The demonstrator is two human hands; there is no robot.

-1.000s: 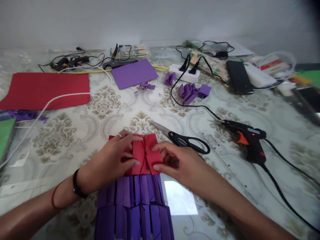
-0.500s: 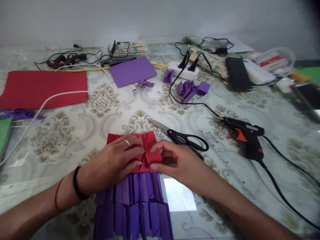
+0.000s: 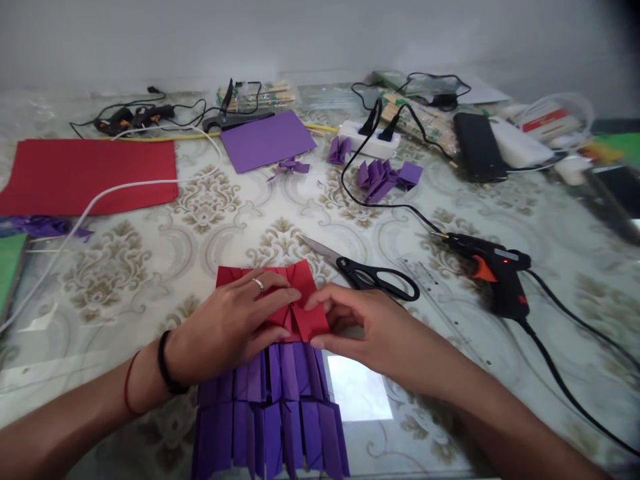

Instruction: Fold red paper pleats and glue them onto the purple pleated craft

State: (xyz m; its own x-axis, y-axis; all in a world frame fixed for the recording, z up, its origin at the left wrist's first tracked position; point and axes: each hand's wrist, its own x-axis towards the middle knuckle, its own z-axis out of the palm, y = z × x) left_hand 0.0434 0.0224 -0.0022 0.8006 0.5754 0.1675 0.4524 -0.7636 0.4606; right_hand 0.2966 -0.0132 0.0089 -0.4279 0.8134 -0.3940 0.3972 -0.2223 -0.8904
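A red folded paper piece (image 3: 312, 321) with creased flaps meets the upper end of a pleated purple paper panel (image 3: 273, 427) made of rows of upright folds. My left hand (image 3: 250, 313), with a ring and a black wristband, covers the red piece's left part, its fingers and thumb pressed onto the paper near the centre crease. At the right edge my right hand (image 3: 353, 320) pinches a red flap between thumb and fingers. Black-handled scissors (image 3: 373, 275) lie just beyond the right hand, blades toward the upper left.
A black glue gun (image 3: 493, 273), red light lit, rests at right, its cord running to a white power strip (image 3: 373, 141). Red sheets (image 3: 90, 177) lie at left under a white cable. Purple folded pieces (image 3: 383, 179) and a purple sheet (image 3: 267, 141) are farther back.
The red piece's right flap sits slightly farther right, with my right hand still on it. My left hand has shifted a little to the right over the paper.
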